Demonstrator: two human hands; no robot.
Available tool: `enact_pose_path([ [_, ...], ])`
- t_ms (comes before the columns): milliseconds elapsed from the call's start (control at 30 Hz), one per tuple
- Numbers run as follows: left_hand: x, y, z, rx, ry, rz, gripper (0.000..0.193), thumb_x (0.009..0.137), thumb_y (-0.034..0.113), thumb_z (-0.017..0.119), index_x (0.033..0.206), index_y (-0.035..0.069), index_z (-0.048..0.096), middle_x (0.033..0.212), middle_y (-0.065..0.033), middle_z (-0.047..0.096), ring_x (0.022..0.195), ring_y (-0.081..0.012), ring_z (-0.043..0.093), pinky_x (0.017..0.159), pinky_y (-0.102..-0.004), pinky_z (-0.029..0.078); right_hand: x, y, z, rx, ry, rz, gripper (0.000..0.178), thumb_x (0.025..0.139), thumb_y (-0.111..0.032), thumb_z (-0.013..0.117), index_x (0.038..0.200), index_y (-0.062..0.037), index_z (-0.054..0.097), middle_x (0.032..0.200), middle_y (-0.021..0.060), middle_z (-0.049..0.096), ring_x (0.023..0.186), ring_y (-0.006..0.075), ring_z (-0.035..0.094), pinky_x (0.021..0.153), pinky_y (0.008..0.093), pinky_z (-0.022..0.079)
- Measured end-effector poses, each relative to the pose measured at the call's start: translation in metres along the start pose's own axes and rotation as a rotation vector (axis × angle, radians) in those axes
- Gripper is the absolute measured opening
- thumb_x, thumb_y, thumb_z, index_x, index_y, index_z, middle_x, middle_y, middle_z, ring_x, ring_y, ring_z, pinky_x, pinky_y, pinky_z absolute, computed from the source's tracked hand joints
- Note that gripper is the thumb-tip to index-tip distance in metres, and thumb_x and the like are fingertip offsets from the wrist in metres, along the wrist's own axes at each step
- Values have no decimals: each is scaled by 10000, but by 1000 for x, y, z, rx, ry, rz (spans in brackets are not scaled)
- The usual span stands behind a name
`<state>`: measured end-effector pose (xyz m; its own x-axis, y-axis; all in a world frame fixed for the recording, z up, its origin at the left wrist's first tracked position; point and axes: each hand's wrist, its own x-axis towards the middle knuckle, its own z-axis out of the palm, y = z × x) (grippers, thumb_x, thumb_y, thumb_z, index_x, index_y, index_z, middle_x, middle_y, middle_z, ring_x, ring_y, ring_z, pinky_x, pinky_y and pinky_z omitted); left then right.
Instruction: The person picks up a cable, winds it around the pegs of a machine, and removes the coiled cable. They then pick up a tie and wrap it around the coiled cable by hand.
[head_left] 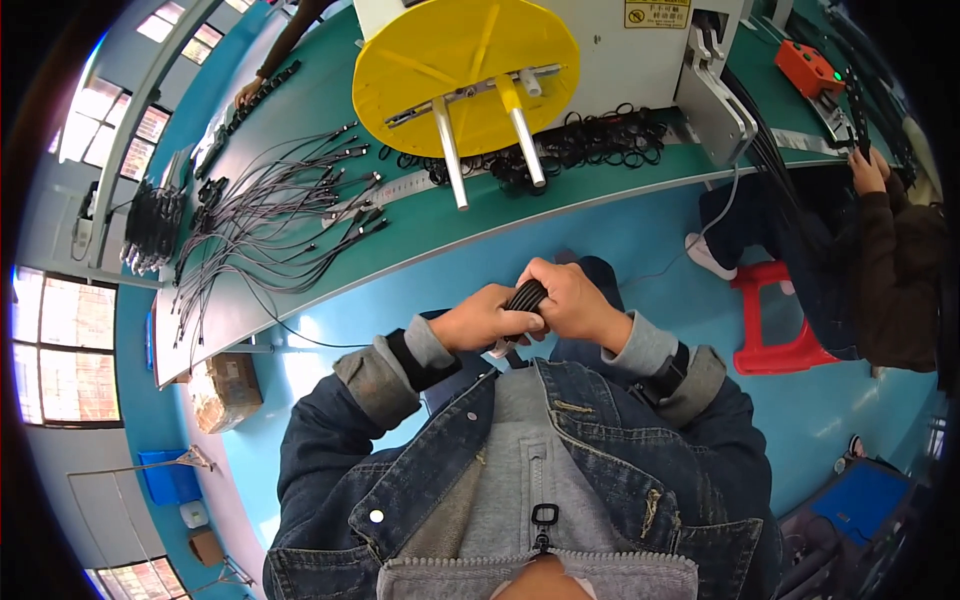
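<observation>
A coiled black cable (526, 297) is bunched between my two hands, in front of my chest and below the table edge. My left hand (487, 318) grips the coil from the left, with the thumb across it. On the right, my right hand (570, 300) closes round the other side of the same coil. The cable's ends are hidden by my fingers. Beyond my hands stands a winding machine with a yellow disc (466, 75) and two metal pegs (520, 133) that point toward me; nothing is wound on the pegs.
Loose cables (290, 210) spread over the green table (420, 235) at the left. Black loops (600, 145) lie under the machine (630, 60). At the right, another person (900, 270) works near an orange device (808, 68) and a red stool (775, 330). A cardboard box (224, 390) sits lower left.
</observation>
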<state>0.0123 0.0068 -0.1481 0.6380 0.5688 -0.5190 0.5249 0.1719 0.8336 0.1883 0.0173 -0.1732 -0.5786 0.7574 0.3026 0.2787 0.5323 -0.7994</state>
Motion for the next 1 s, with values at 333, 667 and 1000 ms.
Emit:
enact_pose_path([
  [333, 11, 18, 2, -556, -4, -107, 216, 872, 137, 484, 968, -46, 549, 856, -102, 617, 691, -115, 557, 525, -237, 488, -2, 23, 6, 200, 130, 160, 120, 709, -44, 533, 821, -6, 517, 707, 193, 603, 656, 370, 602, 563, 407, 470],
  [667, 23, -4, -19, -528, -190, -160, 244, 888, 178, 492, 994, -39, 528, 857, -76, 604, 661, -106, 574, 513, -227, 495, -5, 37, 16, 227, 18, 275, 117, 720, -31, 501, 826, 15, 524, 702, 212, 599, 650, 383, 601, 569, 412, 477],
  [1000, 32, -36, 5, 55, 151, 72, 192, 827, 199, 598, 817, 9, 581, 682, -45, 596, 529, -115, 545, 476, -259, 449, 1, 38, 22, -109, 64, 83, 107, 722, -65, 539, 817, -24, 509, 643, 166, 593, 603, 362, 592, 531, 447, 462],
])
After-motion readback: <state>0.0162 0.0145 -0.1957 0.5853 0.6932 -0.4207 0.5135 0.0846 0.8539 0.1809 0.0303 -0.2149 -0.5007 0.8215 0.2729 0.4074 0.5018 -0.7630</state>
